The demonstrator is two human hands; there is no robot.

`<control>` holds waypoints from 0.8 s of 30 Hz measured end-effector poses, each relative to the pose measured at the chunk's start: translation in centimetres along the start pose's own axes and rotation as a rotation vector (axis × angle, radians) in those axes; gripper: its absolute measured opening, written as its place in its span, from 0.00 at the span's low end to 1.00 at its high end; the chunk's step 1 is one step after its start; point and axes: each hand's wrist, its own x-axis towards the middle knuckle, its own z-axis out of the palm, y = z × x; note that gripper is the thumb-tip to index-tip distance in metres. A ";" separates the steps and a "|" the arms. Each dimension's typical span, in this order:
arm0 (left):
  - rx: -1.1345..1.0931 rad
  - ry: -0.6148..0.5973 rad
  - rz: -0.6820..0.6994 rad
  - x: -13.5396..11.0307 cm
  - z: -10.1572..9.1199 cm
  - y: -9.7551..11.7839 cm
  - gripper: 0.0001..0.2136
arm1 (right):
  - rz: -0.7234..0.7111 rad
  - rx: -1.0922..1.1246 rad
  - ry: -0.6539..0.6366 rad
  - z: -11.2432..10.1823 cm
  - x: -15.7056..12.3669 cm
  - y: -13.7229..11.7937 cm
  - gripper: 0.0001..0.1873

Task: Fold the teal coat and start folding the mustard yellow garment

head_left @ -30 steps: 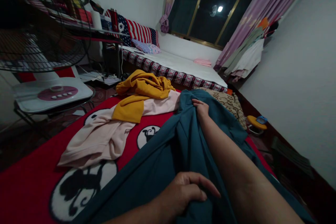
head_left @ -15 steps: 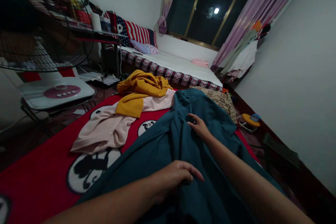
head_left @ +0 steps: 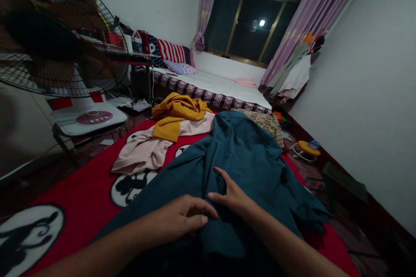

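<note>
A dark teal garment (head_left: 247, 156) lies spread over a red blanket (head_left: 84, 190) printed with black and white cartoon figures. My left hand (head_left: 182, 218) rests on the near part of the garment, fingers curled together on a fold of the cloth. Just to its right, my right hand (head_left: 231, 194) lies on the same garment with thumb and fingers apart, almost touching the left hand. A pale pink garment (head_left: 146, 147) lies farther back on the blanket. A crumpled mustard yellow garment (head_left: 177, 112) lies on top of it.
A standing fan (head_left: 55, 47) with a white base (head_left: 91, 119) is at the left. A second bed (head_left: 221, 88) with striped pillows runs under the dark window. A patterned cushion (head_left: 268, 123) lies behind the teal garment. Clothes hang at the right wall; a small yellow stool (head_left: 308, 147) stands on the floor.
My right hand has slid back along the teal garment from its far end to just beside my left hand. The garment now lies flatter and more spread out.
</note>
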 end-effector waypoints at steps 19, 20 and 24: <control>0.675 0.553 -0.321 -6.4 -8.2 -4.1 0.25 | 0.142 0.186 0.409 -14.2 7.9 -8.7 0.30; 0.612 0.527 -0.299 -6.4 -8.0 -3.4 0.23 | 0.155 0.178 0.410 -14.6 8.5 -8.6 0.29; 0.366 0.449 -0.220 -6.0 -6.8 0.6 0.22 | 0.102 0.147 0.443 -15.8 9.9 -9.0 0.24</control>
